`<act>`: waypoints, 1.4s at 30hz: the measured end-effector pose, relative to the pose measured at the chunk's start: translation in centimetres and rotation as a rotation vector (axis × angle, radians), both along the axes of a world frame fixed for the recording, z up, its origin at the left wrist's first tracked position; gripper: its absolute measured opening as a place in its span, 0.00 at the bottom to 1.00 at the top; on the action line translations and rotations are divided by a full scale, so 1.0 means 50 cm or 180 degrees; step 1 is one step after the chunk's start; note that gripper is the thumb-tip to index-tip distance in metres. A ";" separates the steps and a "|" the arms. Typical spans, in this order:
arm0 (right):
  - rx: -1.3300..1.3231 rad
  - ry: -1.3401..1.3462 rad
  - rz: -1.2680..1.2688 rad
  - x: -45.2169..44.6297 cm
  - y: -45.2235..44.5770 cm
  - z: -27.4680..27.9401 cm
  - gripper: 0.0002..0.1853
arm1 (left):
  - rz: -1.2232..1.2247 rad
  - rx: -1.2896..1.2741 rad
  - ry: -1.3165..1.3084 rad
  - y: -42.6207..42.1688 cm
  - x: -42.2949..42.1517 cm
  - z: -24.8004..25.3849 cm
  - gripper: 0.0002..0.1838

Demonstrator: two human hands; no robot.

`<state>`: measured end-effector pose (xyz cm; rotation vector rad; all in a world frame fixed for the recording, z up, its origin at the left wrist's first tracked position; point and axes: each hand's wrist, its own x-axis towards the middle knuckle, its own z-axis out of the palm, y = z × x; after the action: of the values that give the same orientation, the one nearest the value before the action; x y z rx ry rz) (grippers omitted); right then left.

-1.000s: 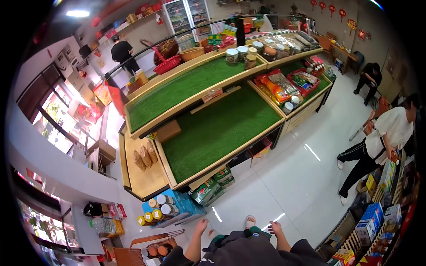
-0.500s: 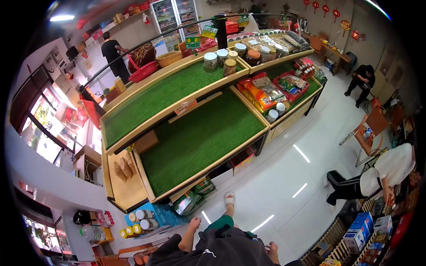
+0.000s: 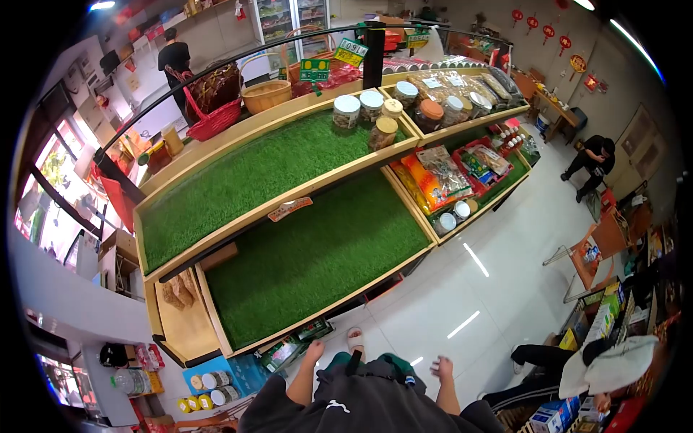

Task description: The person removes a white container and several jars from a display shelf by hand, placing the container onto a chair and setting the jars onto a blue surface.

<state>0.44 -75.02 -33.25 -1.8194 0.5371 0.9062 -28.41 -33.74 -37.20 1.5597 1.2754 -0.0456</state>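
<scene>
My left hand (image 3: 315,351) hangs low in front of me near the lower shelf's front edge, its fingers curled in and nothing seen in them. My right hand (image 3: 442,367) is held out over the floor, fingers loosely apart and holding nothing. Ahead stands a wooden two-tier display stand (image 3: 317,209) lined with green artificial grass. Neither hand touches it. Lidded jars (image 3: 346,112) stand at the upper tier's right end. Packaged bags (image 3: 442,173) and a red tray (image 3: 482,162) of packets lie on the lower right section.
A red basket (image 3: 215,119) and a wicker basket (image 3: 266,94) stand behind the stand. Jars sit on a blue box (image 3: 245,372) at lower left. One person (image 3: 592,162) sits at the right; another person (image 3: 599,368) leans over goods racks. A third person (image 3: 175,61) stands behind. A chair (image 3: 588,256) is at right.
My view has moved closer to the stand. My right hand has swung out and up, away from my side. The person at the lower right now bends further over the racks.
</scene>
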 end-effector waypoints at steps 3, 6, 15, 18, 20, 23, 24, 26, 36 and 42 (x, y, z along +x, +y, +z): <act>0.0486 -0.0084 -0.0032 0.127 0.163 0.138 0.24 | 0.0312 -0.0359 -0.0252 0.032 0.096 0.075 0.22; 0.1220 -0.0138 -0.0192 0.229 0.312 0.256 0.24 | 0.0459 -0.0790 -0.0534 0.047 0.183 0.162 0.19; 0.1790 -0.0607 0.0725 0.563 0.693 0.412 0.21 | 0.0293 0.0039 -0.0595 0.058 0.369 0.198 0.20; 0.2128 -0.0843 0.0920 0.681 0.827 0.519 0.21 | 0.0799 -0.0220 -0.0902 0.060 0.469 0.294 0.19; 0.2613 -0.1209 0.1047 0.747 0.909 0.589 0.23 | 0.0595 -0.0038 -0.1229 0.078 0.572 0.435 0.17; 0.2718 -0.1388 0.1146 0.831 1.016 0.689 0.23 | -0.0004 0.0713 -0.1805 0.164 0.747 0.642 0.14; 0.2667 -0.1368 0.1196 0.857 1.053 0.711 0.25 | -0.0097 0.1043 -0.2062 0.205 0.803 0.699 0.14; 0.2408 -0.1315 0.1320 0.896 1.121 0.748 0.27 | -0.0015 0.2032 -0.2359 0.279 0.919 0.815 0.12; 0.3308 -0.0435 0.1384 0.912 1.267 0.716 0.25 | -0.0279 0.2327 -0.0980 0.555 1.258 0.954 0.28; 0.3960 0.0425 0.0651 0.902 1.262 0.692 0.28 | -0.0896 0.2325 -0.0662 0.559 1.313 0.935 0.29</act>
<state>45.55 -11.90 1.35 -0.6779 -0.1717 1.1307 37.23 -5.80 9.54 2.2888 0.9379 0.4375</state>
